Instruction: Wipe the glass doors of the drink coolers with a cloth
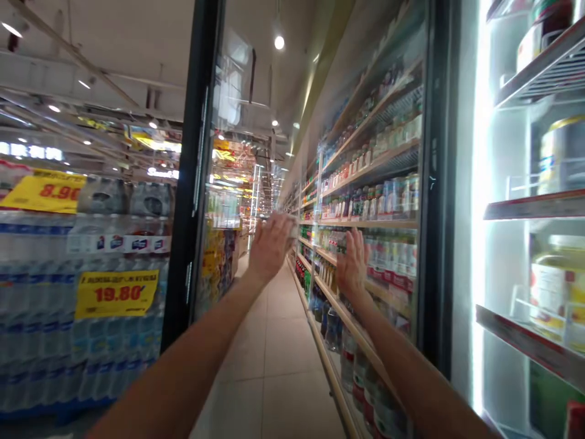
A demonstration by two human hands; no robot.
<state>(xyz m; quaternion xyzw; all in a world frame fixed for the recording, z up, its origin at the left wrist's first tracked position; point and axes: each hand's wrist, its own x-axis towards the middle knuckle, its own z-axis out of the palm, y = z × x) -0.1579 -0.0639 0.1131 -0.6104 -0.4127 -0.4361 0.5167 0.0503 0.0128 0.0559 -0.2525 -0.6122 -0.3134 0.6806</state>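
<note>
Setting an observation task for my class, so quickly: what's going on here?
A person in a supermarket aisle holds the left hand and right hand open and flat at the glass door of a lit fridge. The door stands swung open, with jars on the shelves inside. Neither hand grips anything.

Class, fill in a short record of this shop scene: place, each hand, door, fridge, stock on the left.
place: supermarket aisle
left hand: open, fingers spread, raised at the glass door
right hand: open, palm toward the same glass
contact: cannot tell whether palms touch
fridge shelves: jars
left side: bottled water packs, yellow price tags
</note>
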